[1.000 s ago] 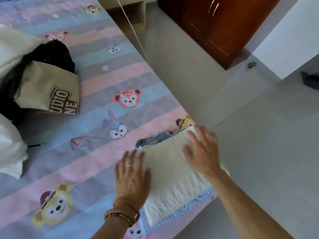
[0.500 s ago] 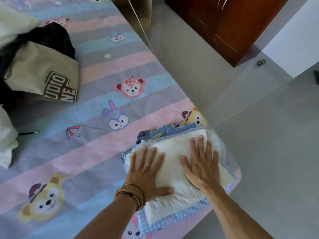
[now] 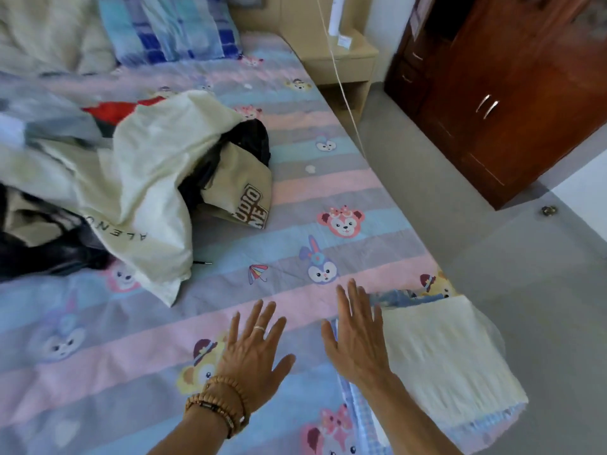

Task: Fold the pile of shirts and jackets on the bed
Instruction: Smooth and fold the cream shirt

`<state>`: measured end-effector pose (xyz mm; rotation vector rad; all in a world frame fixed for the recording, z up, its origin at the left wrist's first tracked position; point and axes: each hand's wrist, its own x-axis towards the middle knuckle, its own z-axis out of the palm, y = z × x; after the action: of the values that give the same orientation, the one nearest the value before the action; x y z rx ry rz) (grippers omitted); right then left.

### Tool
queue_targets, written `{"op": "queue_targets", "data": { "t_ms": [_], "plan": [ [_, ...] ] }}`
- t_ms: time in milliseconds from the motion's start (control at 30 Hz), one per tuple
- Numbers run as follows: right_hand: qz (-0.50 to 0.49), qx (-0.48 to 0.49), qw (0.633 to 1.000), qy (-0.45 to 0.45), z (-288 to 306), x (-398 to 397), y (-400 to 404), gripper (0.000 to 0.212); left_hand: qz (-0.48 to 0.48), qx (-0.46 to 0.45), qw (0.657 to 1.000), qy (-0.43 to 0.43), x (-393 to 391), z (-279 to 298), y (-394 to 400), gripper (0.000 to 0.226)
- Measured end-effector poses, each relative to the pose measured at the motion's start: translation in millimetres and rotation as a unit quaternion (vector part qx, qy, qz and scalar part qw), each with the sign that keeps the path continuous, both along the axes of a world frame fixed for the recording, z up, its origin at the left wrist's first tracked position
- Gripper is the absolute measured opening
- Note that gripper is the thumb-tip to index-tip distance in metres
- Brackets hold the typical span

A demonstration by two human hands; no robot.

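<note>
Fingers on both hands are straight and spread, holding nothing: the left hand (image 3: 254, 351), with a ring and beaded bracelets (image 3: 219, 403) at the wrist, is stretched out over the striped cartoon-print bed (image 3: 328, 188) near its front edge, and I cannot tell whether the palm touches the sheet. Beside it, the right hand (image 3: 356, 339) is stretched out at the left side of the folded stack (image 3: 443, 359), a cream garment on top with blue checked cloth showing beneath, which sits at the bed's front right corner along the right edge. Well apart from it, toward the left edge and middle of the bed, lies the unfolded pile (image 3: 131, 178): a cream shirt with lettering, black fabric, a beige printed piece and something red. A blue plaid pillow (image 3: 174, 31) lies at the far end.
</note>
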<state>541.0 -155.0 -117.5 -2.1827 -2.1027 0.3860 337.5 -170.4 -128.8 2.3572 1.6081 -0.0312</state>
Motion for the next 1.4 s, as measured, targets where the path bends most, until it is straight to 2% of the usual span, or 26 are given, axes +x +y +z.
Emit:
{"op": "queue_targets", "data": {
  "t_ms": [67, 167, 200, 300, 367, 433, 500, 533, 600, 633, 700, 767, 900, 1000, 1067, 1100, 1167, 1200, 1233, 1300, 1400],
  "plan": [
    [0.025, -0.017, 0.999, 0.021, 7, -68, 20, 0.066, 0.052, 0.038, 0.998, 0.009, -72, 9, 11, 0.056],
    [0.063, -0.018, 0.995, 0.075, 16, -164, 50, 0.064, 0.115, 0.003, 0.993, 0.037, -169, 25, 29, 0.063],
    [0.078, -0.047, 0.991, 0.095, 20, -204, 66, 0.062, 0.137, -0.020, 0.990, 0.040, -206, 26, 34, 0.064],
    [0.064, -0.056, 0.987, 0.136, 10, -280, 110, 0.049, 0.178, -0.026, 0.983, 0.032, -282, 21, 46, 0.053],
    [0.120, 0.004, 0.989, 0.086, -4, -324, 136, 0.047, 0.211, -0.028, 0.977, 0.009, -316, 13, 51, 0.052],
    [0.218, 0.018, 0.976, -0.010, -37, -365, 157, 0.061, 0.247, -0.046, 0.968, -0.024, -343, 2, 51, 0.053],
    [0.216, -0.009, 0.973, -0.083, -63, -391, 168, 0.073, 0.271, -0.071, 0.960, -0.032, -364, -20, 45, 0.056],
    [0.193, -0.001, 0.976, -0.103, -73, -397, 171, 0.064, 0.277, -0.078, 0.957, -0.041, -372, -29, 42, 0.056],
    [0.185, 0.037, 0.973, -0.135, -80, -397, 174, 0.021, 0.280, -0.078, 0.954, -0.066, -388, -43, 37, 0.057],
    [0.198, 0.055, 0.970, -0.132, -83, -390, 177, 0.022, 0.276, -0.097, 0.954, -0.060, -393, -45, 36, 0.057],
    [0.213, 0.052, 0.974, -0.053, -84, -381, 182, 0.030, 0.272, -0.126, 0.954, -0.028, -401, -46, 35, 0.058],
    [0.203, 0.039, 0.977, 0.045, -71, -378, 174, 0.016, 0.265, -0.128, 0.955, -0.020, -400, -42, 33, 0.056],
    [0.167, -0.001, 0.963, 0.214, 6, -383, 137, 0.012, 0.239, -0.132, 0.962, -0.020, -389, -14, 34, 0.064],
    [0.157, -0.015, 0.946, 0.282, 76, -386, 109, 0.027, 0.267, -0.083, 0.959, -0.051, -385, 22, 41, 0.081],
    [0.143, -0.059, 0.930, 0.333, 116, -383, 91, 0.026, 0.287, -0.020, 0.951, -0.109, -381, 57, 47, 0.099],
    [0.141, -0.084, 0.916, 0.365, 133, -382, 80, 0.023, 0.292, 0.030, 0.943, -0.155, -378, 72, 50, 0.100],
    [0.132, -0.140, 0.884, 0.426, 158, -376, 61, 0.016, 0.250, 0.122, 0.936, -0.215, -374, 102, 52, 0.083],
    [0.107, -0.145, 0.871, 0.458, 187, -362, 36, 0.014, 0.190, 0.129, 0.945, -0.231, -365, 133, 38, 0.069],
    [0.084, -0.156, 0.849, 0.498, 190, -358, 36, 0.014, 0.169, 0.103, 0.948, -0.250, -365, 138, 41, 0.055],
    [0.024, -0.121, 0.842, 0.525, 206, -341, 27, 0.016, 0.167, 0.041, 0.944, -0.282, -359, 172, 36, 0.041],
    [-0.084, 0.005, 0.874, 0.478, 234, -312, 2, 0.017, 0.160, 0.030, 0.938, -0.307, -338, 235, 21, 0.013]
  ]
}}
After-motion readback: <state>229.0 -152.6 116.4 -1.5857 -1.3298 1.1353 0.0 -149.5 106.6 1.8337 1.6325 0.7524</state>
